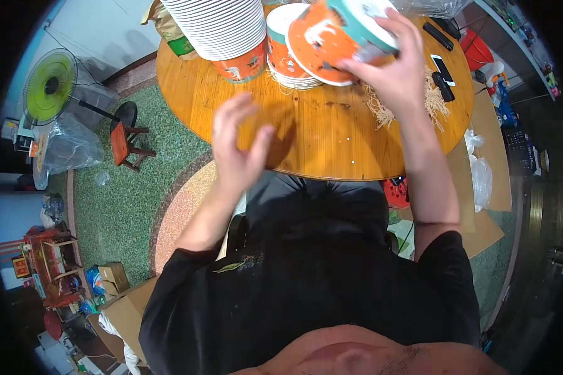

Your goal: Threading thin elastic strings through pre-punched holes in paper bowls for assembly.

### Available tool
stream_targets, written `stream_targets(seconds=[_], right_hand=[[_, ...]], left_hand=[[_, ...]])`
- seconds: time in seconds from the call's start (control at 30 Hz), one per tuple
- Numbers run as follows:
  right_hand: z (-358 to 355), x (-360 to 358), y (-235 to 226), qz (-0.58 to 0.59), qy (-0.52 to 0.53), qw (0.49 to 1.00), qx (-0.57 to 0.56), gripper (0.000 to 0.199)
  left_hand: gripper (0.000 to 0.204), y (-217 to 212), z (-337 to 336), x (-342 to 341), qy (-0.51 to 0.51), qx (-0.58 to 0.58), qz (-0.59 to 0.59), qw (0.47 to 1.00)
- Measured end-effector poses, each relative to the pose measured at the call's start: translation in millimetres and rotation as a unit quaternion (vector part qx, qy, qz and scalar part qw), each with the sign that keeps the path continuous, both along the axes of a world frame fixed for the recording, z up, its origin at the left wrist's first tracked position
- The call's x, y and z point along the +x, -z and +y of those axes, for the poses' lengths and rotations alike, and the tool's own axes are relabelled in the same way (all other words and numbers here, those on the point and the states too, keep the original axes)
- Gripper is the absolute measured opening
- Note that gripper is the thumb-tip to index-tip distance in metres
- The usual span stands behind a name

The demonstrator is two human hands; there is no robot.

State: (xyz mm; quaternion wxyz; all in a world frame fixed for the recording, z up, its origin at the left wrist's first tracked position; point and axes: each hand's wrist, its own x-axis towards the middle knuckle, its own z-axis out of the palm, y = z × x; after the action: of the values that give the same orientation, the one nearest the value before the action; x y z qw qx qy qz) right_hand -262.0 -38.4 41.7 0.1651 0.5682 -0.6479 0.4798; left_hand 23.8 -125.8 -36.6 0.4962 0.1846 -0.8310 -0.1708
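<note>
Left of centre, the left hand [239, 144] is raised over the bench [319, 147], its fingers apart and empty. At upper centre, a tilted orange-and-green tub [328, 40] is clamped between the right hand's [399, 75] thumb and fingers; its wall might be dented by too hard a squeeze. Behind, the short tub stack [280, 57] could be knocked by its rim; whether they touch cannot be told. At upper left, the tall tub stack [218, 28] could be toppled by a bump.
</note>
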Motion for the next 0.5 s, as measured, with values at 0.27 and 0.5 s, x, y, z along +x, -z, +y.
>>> stream_targets(seconds=[0.27,0.5], right_hand=[[-75.5,12.0,-18.0,0.027,-0.02,0.994,0.1,0.065],[-88.9,16.0,55.5,0.057,0.093,0.989,0.099,0.095]], left_hand=[[0.04,-122.8,-153.2,-18.5,-0.173,-0.298,0.02,0.939],[0.027,-205.3,-167.5,-34.6,-0.172,-0.126,-0.148,0.966]])
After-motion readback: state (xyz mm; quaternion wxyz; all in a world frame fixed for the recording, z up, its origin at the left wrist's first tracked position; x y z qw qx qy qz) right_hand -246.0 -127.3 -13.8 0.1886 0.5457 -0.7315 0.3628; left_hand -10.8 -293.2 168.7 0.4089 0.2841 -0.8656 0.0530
